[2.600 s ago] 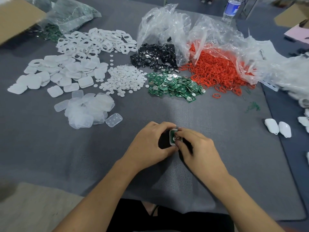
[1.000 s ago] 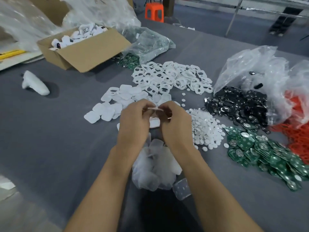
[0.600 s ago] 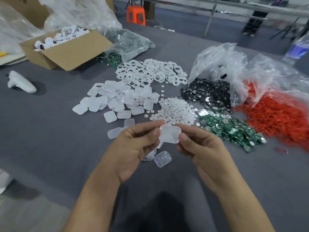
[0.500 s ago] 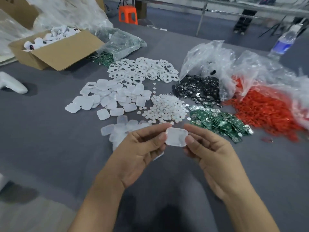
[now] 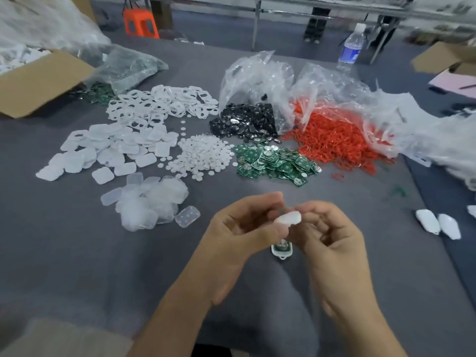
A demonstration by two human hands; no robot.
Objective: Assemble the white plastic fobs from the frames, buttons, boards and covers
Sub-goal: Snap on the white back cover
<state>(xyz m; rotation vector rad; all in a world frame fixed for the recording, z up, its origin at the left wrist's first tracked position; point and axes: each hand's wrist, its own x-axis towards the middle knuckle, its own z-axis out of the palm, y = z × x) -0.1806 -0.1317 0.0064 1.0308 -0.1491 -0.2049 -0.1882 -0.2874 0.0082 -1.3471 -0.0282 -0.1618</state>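
**Surface and room.** The bench is draped in grey cloth. Beyond its far edge are a grey floor, an orange stool and a metal table leg. A water bottle stands at the far edge, right of centre. An open cardboard box sits at the far left.

Parts lie in heaps across the middle of the bench:
- white frames, farthest back
- opaque white covers, nearer and to the left
- round white buttons, central
- green boards, just right of the buttons
- black discs, spilling from a clear plastic bag
- red rings, toward the right
- a heap of translucent covers, nearest, left of the hands

Two white shells lie near the right edge.

**Hands and workpiece.** Both hands are raised over the near middle of the bench. The left hand and the right hand each pinch one end of a single translucent cover between thumb and fingertips. The piece is motion-blurred. Directly beneath it, on the cloth, lies a partly assembled fob. It is a white frame with a green board visible inside, and its far end is hidden by the hands.
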